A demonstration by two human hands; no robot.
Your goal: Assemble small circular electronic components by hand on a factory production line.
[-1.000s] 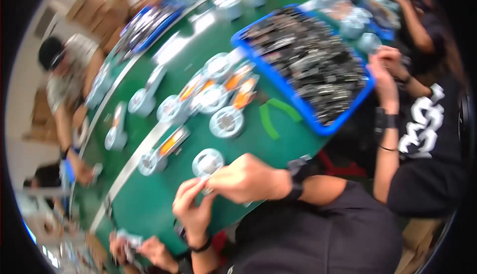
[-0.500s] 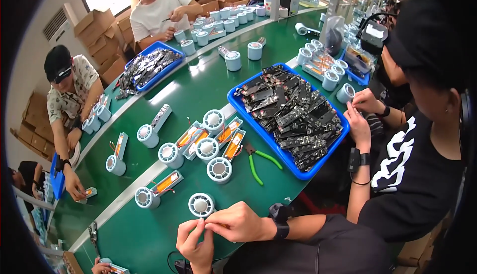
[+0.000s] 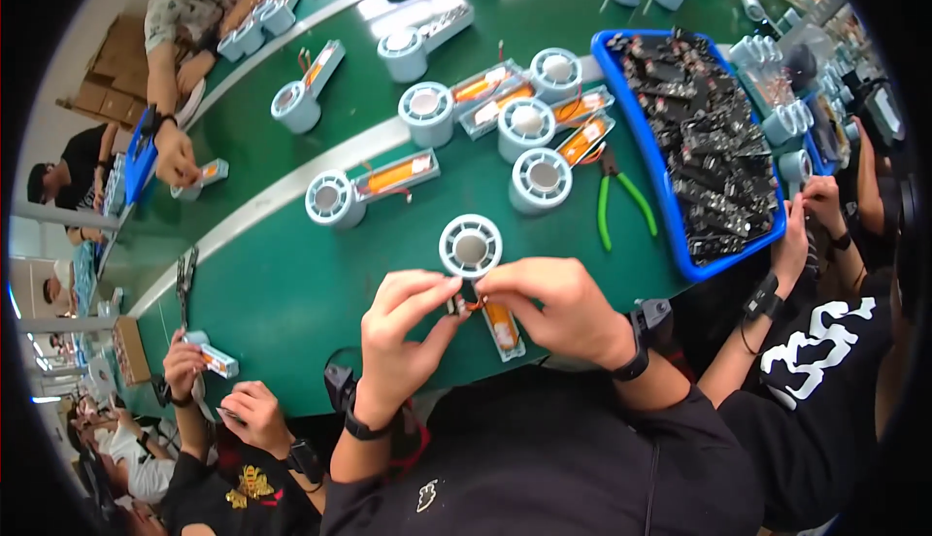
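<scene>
In front of me lies a light blue handheld fan (image 3: 471, 245), its round vented head pointing up and away from me. Its opened handle (image 3: 509, 348) reaches toward my body and shows an orange battery with red and black wires (image 3: 476, 304). My left hand (image 3: 408, 327) is closed in a pinch, thumb and forefinger on a small dark-and-silver part (image 3: 454, 305) just below the fan head. On the other side of the handle, my right hand (image 3: 558, 305) pinches the wires. Fingertips partly cover where the wires and the small part meet.
Several similar fans (image 3: 525, 126) with exposed batteries stand farther off. Green-handled pliers (image 3: 621, 201) lie to the right, beside a blue tray (image 3: 636, 148) of black circuit-board parts. Co-workers' hands (image 3: 260, 419) are at my left, with another person (image 3: 806, 342) at my right.
The head view has swung, bringing my hands to the middle of the picture. My hands have drawn slightly apart, and the fan's handle with its wires now shows between them.
</scene>
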